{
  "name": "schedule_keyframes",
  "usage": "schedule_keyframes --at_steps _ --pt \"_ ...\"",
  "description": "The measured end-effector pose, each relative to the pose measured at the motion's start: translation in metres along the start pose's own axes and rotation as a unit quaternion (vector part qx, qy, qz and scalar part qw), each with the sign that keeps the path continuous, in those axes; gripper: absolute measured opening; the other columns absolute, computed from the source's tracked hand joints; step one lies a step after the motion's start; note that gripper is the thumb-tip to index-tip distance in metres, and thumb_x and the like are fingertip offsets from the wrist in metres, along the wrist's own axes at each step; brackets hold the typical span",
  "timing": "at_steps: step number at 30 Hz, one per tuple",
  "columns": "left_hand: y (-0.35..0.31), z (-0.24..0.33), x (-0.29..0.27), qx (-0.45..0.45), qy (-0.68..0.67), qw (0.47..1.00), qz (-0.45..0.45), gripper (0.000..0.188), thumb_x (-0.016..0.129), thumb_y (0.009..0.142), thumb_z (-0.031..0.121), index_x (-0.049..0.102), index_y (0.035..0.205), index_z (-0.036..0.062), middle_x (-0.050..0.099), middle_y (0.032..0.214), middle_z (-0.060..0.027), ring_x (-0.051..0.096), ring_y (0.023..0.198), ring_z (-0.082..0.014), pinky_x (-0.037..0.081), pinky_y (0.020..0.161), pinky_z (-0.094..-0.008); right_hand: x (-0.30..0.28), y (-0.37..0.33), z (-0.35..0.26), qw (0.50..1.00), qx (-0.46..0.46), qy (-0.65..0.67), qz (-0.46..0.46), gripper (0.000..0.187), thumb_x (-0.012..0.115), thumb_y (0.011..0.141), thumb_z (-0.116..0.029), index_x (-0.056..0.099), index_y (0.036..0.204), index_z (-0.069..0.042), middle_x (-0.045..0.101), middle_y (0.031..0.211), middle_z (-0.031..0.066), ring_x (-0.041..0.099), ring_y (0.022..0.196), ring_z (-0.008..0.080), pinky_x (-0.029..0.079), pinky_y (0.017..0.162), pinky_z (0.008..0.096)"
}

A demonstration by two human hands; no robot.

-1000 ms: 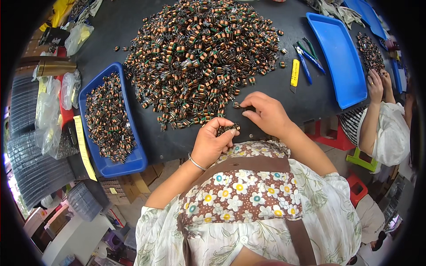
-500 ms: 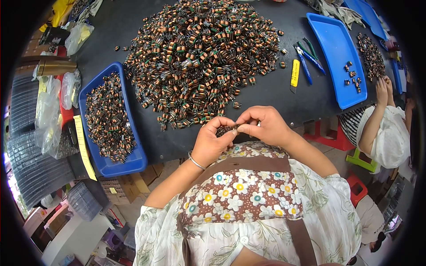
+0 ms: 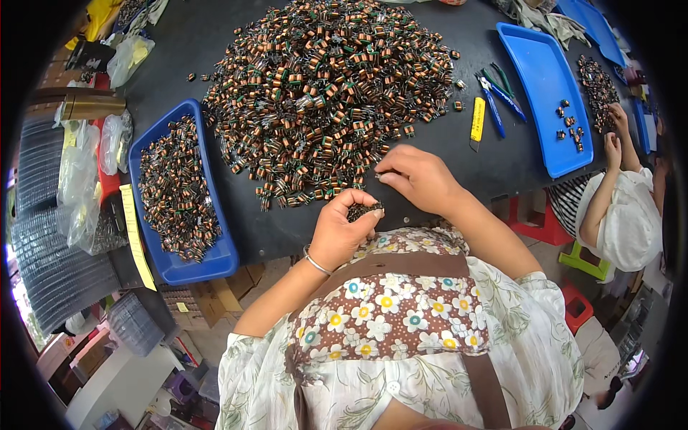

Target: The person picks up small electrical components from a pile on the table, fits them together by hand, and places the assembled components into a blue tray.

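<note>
Coils [image 3: 365,211] in left hand [image 3: 340,228]; lettered knife [image 3: 477,122]

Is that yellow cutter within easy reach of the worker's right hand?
Probably yes. The cutter lies ahead and to the right of the right hand, with nothing standing between them; the pliers are on its far side.

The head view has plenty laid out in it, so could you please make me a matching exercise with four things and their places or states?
Things:
1. Dark blue tray
2. Left hand
3. Yellow knife
4. Bright blue tray

Places or states:
A. Between pile and blue-handled pliers
B. Right of the pliers, holding few coils
C. Left of the pile, heaped with coils
D. Curled around small parts

Pairs: 1-C, 2-D, 3-A, 4-B
</note>
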State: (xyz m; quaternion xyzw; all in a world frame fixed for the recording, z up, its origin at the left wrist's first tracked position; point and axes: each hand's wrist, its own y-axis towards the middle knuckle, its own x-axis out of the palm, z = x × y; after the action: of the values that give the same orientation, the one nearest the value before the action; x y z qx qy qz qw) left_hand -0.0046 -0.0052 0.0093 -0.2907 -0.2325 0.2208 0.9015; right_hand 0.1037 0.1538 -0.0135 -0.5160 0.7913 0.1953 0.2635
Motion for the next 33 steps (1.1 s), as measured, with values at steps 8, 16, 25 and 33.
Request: schedule_keyframes --at_steps 8,16,25,33 --pt "0.008 -0.003 -0.004 -0.007 0.016 1.0 -0.006 0.016 0.065 0.08 0.006 0.053 0.09 0.0063 0.052 0.068 0.003 0.05 0.052 -0.0024 0.036 0.043 -0.0174 -0.013 -0.008 -0.026 0.972 0.106 0.181 -0.102 0.013 0.07 0.074 -0.01 0.062 0.081 -0.002 0.059 0.068 0.0022 0.051 0.053 0.0055 0.04 0.049 0.0213" --pt "0.003 0.002 0.003 0.004 0.023 1.0 -0.019 0.013 0.06 0.083 0.003 0.052 0.093 0.0051 0.061 0.069 -0.0048 0.047 0.048 -0.0036 0.036 0.042 -0.0165 -0.016 0.006 0.005 0.99 0.012 -0.05 0.129 0.012 0.065 0.076 -0.008 0.064 0.088 -0.004 0.062 0.081 0.0093 0.061 0.072 0.022 0.048 0.064 0.0285" --pt "0.002 -0.001 0.005 -0.016 0.013 1.0 -0.014 0.014 0.059 0.083 0.002 0.051 0.094 0.0042 0.062 0.074 -0.0078 0.048 0.049 -0.0044 0.037 0.042 -0.0174 -0.015 0.014 0.014 0.988 0.022 -0.134 0.08 0.014 0.065 0.073 -0.007 0.055 0.084 -0.007 0.06 0.084 0.0052 0.06 0.072 0.0267 0.049 0.061 0.0349" --pt "0.011 -0.006 -0.018 -0.011 -0.126 0.986 -0.11 0.01 0.06 0.082 0.004 0.053 0.088 0.0057 0.059 0.081 -0.0056 0.054 0.06 -0.0067 0.041 0.048 -0.0192 0.0 0.01 0.008 0.99 0.085 0.083 0.072 0.018 0.065 0.074 -0.003 0.06 0.091 -0.004 0.058 0.074 0.0008 0.051 0.053 0.006 0.041 0.048 0.0229"
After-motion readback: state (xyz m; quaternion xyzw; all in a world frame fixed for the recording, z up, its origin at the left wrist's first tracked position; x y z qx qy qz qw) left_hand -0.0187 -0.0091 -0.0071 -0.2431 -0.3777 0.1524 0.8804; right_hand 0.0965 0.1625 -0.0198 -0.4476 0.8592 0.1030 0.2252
